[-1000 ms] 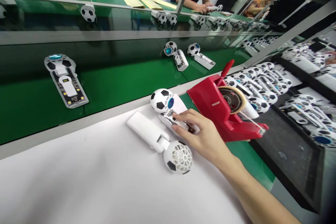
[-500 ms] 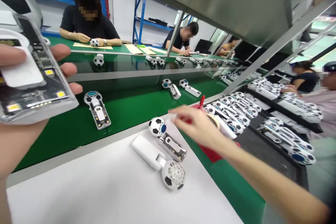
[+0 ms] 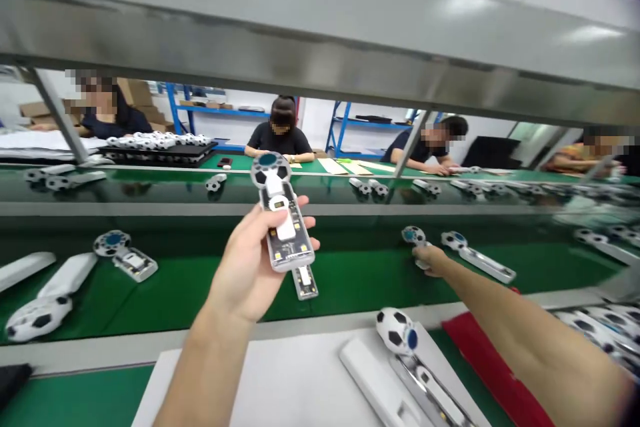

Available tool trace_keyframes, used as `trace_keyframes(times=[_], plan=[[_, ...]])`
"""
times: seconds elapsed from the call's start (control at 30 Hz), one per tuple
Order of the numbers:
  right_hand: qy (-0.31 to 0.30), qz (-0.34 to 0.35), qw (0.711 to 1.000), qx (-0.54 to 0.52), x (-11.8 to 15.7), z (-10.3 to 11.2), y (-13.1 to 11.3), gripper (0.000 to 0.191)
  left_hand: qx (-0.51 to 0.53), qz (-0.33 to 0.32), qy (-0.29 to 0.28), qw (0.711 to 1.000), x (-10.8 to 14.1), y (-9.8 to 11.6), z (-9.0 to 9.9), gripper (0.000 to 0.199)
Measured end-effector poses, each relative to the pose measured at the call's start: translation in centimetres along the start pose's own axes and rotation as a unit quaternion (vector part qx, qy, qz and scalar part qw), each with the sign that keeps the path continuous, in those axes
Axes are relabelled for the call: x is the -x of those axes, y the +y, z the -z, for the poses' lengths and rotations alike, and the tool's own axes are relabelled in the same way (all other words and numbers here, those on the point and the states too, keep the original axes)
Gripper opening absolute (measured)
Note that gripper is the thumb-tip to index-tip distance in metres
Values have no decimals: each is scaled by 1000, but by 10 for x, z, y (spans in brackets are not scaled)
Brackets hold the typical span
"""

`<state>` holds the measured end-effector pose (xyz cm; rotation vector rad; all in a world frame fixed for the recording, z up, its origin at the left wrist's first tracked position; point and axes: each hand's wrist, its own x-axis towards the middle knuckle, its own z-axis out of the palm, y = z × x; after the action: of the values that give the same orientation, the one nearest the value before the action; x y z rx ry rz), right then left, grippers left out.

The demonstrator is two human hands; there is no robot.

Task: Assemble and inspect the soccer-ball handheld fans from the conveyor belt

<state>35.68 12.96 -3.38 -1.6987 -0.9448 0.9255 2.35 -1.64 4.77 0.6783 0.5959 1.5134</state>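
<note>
My left hand (image 3: 257, 247) holds a soccer-ball-patterned device (image 3: 287, 230) upright, thumb across its white centre strip, with a clear circuit-board face toward me. Out over the green belt (image 3: 350, 273), my right hand (image 3: 430, 260) is closed round the body of another device, whose ball head (image 3: 413, 235) shows beyond the fingers. Just right of it lies a device (image 3: 485, 263) with a blue-centred head. Behind my left hand, part of one more device (image 3: 305, 282) rests on the belt. On the white sheet (image 3: 295, 373) are a ball-headed device (image 3: 397, 331) and a white-bodied piece (image 3: 375, 377).
More devices (image 3: 125, 255) lie on the belt at left. A red cloth or pouch (image 3: 493, 363) is right of the sheet. A metal shelf (image 3: 300, 33) spans overhead, with slanted posts. Co-workers (image 3: 280, 137) sit across the line near stacked trays (image 3: 160, 153).
The view has swung left and up. My right hand has reached out over the belt and closed on a device there. My left hand still holds its device, now seen whole, nearer the middle.
</note>
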Motion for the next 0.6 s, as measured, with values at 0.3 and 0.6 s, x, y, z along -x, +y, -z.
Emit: trace_keyframes(times=[0.3, 0.6], plan=[[-77, -100, 976, -177, -21, -43, -57, 26, 65, 78, -98, 990, 3, 4, 4, 32], [-214, -16, 915, -341, 102, -66, -96, 23, 200, 154, -136, 958, 12, 6, -10, 47]])
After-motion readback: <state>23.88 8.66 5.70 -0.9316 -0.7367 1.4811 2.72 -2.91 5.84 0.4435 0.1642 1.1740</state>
